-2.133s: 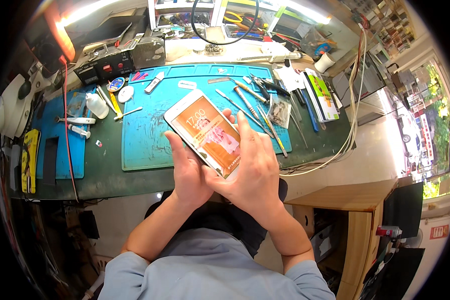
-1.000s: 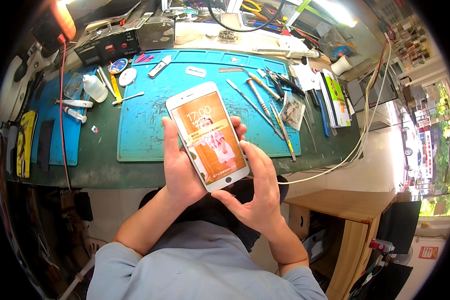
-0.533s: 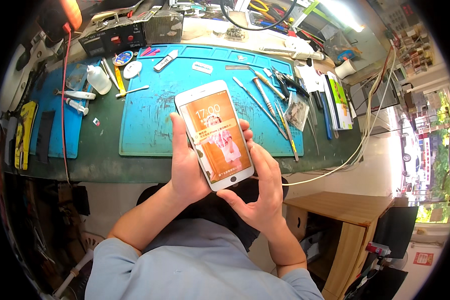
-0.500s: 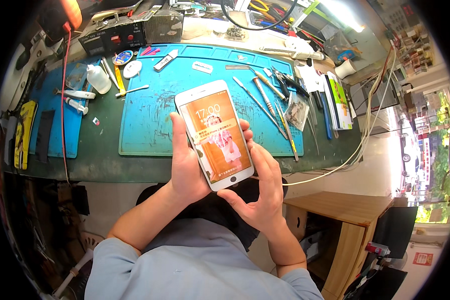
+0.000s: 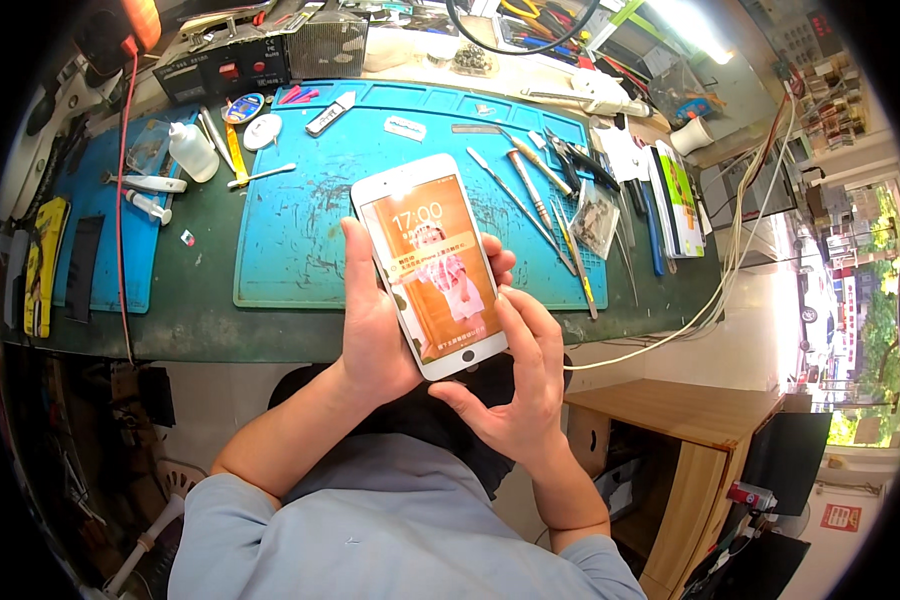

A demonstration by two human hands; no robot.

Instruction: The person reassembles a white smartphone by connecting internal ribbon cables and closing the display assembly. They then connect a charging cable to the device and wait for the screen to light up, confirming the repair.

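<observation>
A white smartphone [image 5: 432,267] is tilted a little to the left, its screen lit with a lock screen that shows a small figure in pink on an orange background. Cradling it from the left and below, my left hand [image 5: 375,335] has its thumb along the left edge and its fingertips curled round the right edge. My right hand [image 5: 522,390] is at the phone's lower right corner, fingers bent against the right edge and thumb just below the bottom edge. The phone is held over the near edge of a blue work mat [image 5: 310,240].
Tweezers, a brush and pliers [image 5: 580,165] lie on the mat's right, beside a small clear bag [image 5: 596,220]. A white squeeze bottle [image 5: 192,152], a cotton swab [image 5: 262,176] and a syringe [image 5: 150,207] lie left. A pale cable [image 5: 670,335] crosses the bench's right edge above a wooden cabinet [image 5: 680,410].
The hands and phone keep nearly the same pose. The view has shifted slightly, and the screen stays lit.
</observation>
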